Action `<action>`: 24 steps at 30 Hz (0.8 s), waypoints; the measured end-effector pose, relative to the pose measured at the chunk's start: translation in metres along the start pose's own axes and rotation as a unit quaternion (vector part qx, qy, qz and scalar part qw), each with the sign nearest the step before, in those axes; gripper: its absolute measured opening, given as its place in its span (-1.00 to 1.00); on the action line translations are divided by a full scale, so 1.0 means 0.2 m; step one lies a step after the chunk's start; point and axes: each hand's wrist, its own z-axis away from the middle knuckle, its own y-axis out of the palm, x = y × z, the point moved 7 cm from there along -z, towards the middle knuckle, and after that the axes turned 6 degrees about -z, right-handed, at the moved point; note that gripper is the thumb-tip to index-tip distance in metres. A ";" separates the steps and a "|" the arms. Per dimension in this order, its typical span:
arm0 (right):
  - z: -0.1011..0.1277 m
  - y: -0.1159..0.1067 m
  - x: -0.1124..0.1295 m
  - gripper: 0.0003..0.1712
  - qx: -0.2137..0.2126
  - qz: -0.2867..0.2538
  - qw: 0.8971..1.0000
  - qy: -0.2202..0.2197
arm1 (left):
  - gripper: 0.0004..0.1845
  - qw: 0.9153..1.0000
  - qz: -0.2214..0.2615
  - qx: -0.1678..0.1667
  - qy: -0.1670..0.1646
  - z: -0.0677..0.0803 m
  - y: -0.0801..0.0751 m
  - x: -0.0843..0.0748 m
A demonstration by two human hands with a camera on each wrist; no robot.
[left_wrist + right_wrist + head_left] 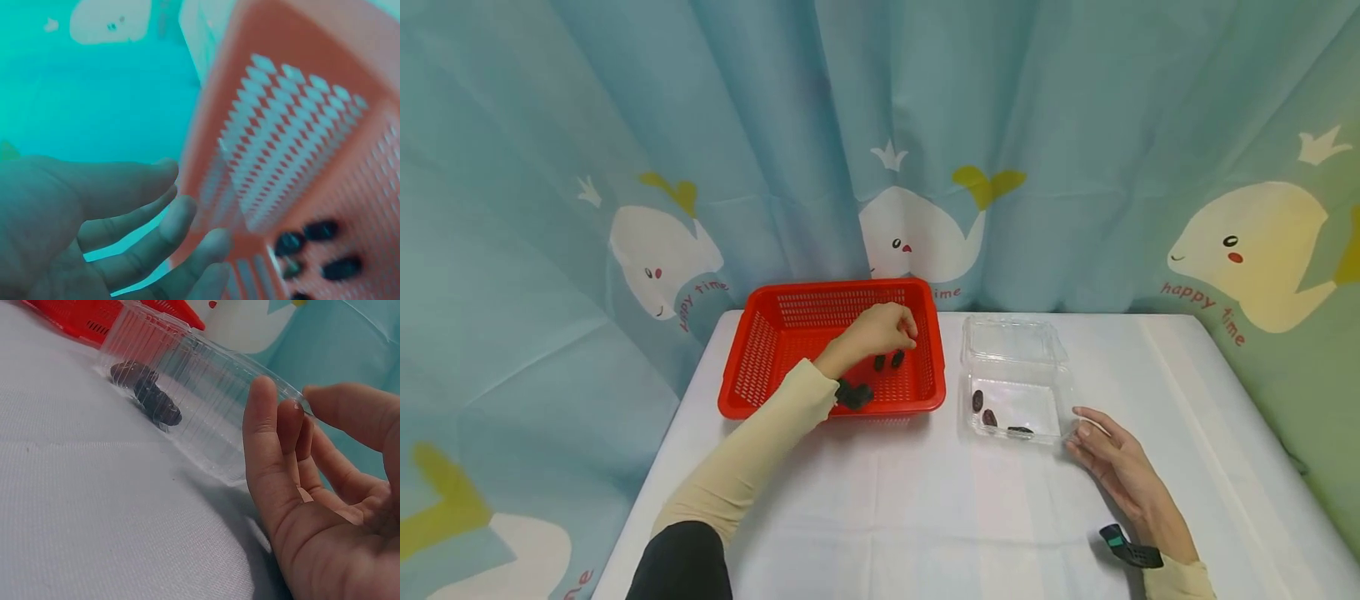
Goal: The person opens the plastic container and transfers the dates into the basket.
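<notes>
My left hand (876, 330) is over the right part of a red plastic basket (931, 393), its fingers loosely bent. In the left wrist view nothing shows between the thumb and fingers. Several dark dates (342, 267) lie on the basket's floor, partly hidden by the hand in the head view. To the right stands a clear plastic box (1026, 406) with its lid tilted back. My right hand (1114, 468) pinches the box's rim at the near right corner between thumb and fingers. Dates (977, 401) lie along the box's left and near sides.
A white cloth (955, 508) covers the table. Behind it hangs a blue curtain (1037, 242) with whale prints, close to the basket's far side. Dark bands (1131, 550) are on both wrists.
</notes>
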 end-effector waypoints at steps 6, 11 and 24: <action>0.00 -0.01 -0.01 -0.63 -0.009 0.002 1.000 0.007 | -0.83 0.998 -0.024 0.020 0.056 0.03 0.04 -0.22; 0.00 -0.02 -0.01 -0.63 -0.014 0.007 1.000 0.014 | -0.82 0.994 -0.024 0.048 0.099 0.04 0.10 -0.36; -0.01 -0.03 0.01 -0.64 -0.008 0.008 1.000 0.023 | -0.77 0.975 -0.022 0.125 0.184 -0.01 0.44 -0.66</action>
